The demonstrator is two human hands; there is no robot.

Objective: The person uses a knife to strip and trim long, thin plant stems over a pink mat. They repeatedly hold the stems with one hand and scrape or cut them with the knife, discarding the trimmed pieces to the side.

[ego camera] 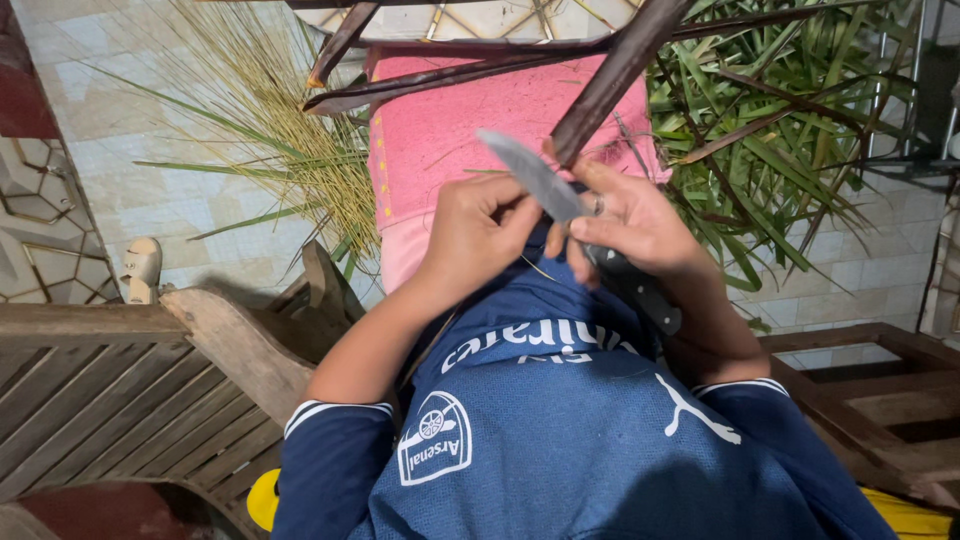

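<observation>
My right hand point(640, 225) grips a knife point(535, 175) by its black handle, the grey blade pointing up and left. Just above that hand, a long dark brown palm stalk point(615, 75) slants up to the right, its lower end meeting my fingers. My left hand point(480, 235) is curled shut beside the blade and pinches a thin pale strand that is barely visible. Both hands rest over a pink cloth point(450, 130) spread across my lap. I wear a dark blue shirt with white trim.
A bundle of thin yellow-green strips point(300, 130) lies on the tiled floor at left. Green palm leaves point(780, 140) pile up at right. Wooden slatted furniture point(120, 390) flanks me on the left, and a wooden frame point(870, 390) on the right.
</observation>
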